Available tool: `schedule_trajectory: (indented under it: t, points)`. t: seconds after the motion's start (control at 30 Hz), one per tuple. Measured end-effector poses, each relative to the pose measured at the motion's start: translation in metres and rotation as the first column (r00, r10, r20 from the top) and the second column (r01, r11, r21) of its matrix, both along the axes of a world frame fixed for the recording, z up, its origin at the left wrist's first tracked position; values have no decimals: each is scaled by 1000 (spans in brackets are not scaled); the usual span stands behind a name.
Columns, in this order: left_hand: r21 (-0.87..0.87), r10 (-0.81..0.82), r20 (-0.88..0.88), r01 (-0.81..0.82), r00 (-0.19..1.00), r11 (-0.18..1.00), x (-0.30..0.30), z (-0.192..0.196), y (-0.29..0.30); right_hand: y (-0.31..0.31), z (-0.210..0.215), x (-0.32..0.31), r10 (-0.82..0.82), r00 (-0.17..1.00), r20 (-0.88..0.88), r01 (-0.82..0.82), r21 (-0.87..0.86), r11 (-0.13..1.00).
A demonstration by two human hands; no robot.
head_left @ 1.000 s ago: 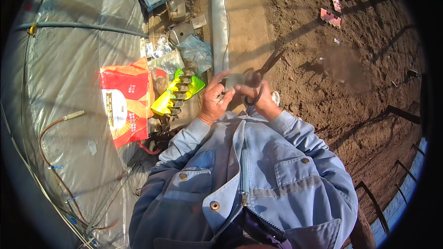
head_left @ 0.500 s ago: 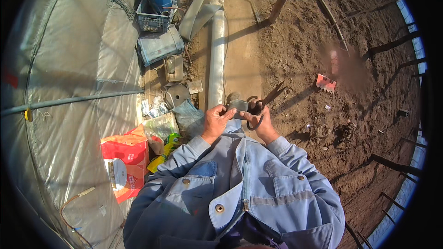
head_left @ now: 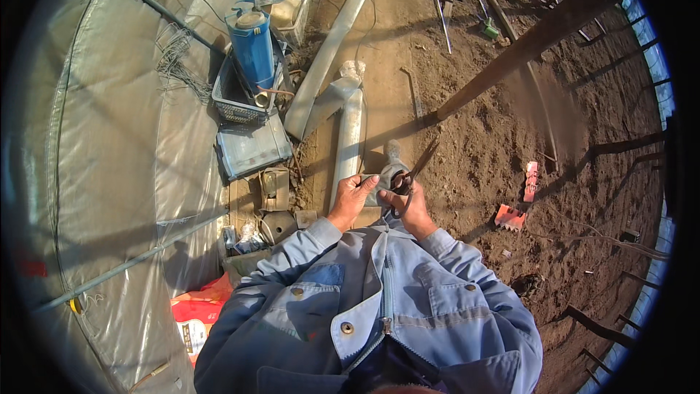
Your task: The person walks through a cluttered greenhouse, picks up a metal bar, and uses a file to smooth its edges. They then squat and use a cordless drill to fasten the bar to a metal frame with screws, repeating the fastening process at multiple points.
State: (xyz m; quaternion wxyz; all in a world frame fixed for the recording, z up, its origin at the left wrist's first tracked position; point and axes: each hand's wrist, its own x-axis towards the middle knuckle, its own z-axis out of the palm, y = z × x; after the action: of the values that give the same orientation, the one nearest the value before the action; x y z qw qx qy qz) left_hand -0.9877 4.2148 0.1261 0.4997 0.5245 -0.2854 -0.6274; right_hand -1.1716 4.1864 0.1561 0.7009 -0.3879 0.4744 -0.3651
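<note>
In front of my jacket both hands are close together. My right hand [head_left: 411,210] is closed round a pair of dark scissors [head_left: 423,159], whose blades point up and to the right. My left hand [head_left: 350,203], thumb extended, pinches a grey flat piece of material [head_left: 372,193] that spans toward the fingers of my right hand. What the piece is cannot be made out. Below and behind the hands, my shoe [head_left: 394,149] and part of a trouser leg show on the dirt path.
A long pale sheeting tube [head_left: 350,128] lies ahead on the path. To the left are a blue container [head_left: 251,47] in a crate [head_left: 240,111], a grey-blue case [head_left: 253,147] and a red bag [head_left: 195,314]. A slanting post [head_left: 510,66] and red pieces [head_left: 510,217] stand out at right.
The view has tilted up, showing more of the path ahead. My hands remain near each other, with the scissors still in my right hand and the grey piece still in my left.
</note>
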Motion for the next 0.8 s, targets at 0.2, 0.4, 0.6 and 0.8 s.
schedule_trajectory:
  t: [0.2,0.4,0.6,0.8]
  points:
    - [200,252,-342,-192,905,961,16,-14,-222,-240,-16,33,40,996,79,-54,174,983]
    - [199,467,-220,-429,857,881,45,-11,-443,-466,15,78,121,987,103,-139,200,970]
    - [98,446,-438,-451,781,887,105,-22,-666,-690,-3,137,111,934,339,-220,301,928]
    - [-76,387,237,-380,891,922,155,-26,-903,-924,-15,178,119,991,62,-131,280,951]
